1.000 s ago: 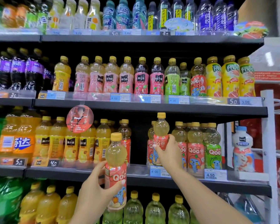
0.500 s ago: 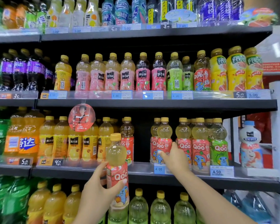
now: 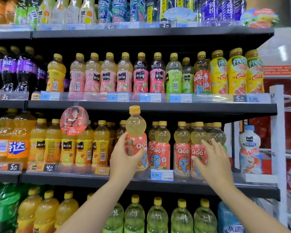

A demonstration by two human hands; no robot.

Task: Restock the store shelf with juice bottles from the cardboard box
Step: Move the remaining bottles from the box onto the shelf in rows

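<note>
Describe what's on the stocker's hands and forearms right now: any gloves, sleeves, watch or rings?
Nothing is worn that the head view shows. The left hand and the right hand are bare, with no gloves, and no rings are visible. Both forearms are uncovered down to the bottom edge of the picture: no sleeve, cuff, watch or wristband. Anything worn higher up the arms is out of view.
</note>
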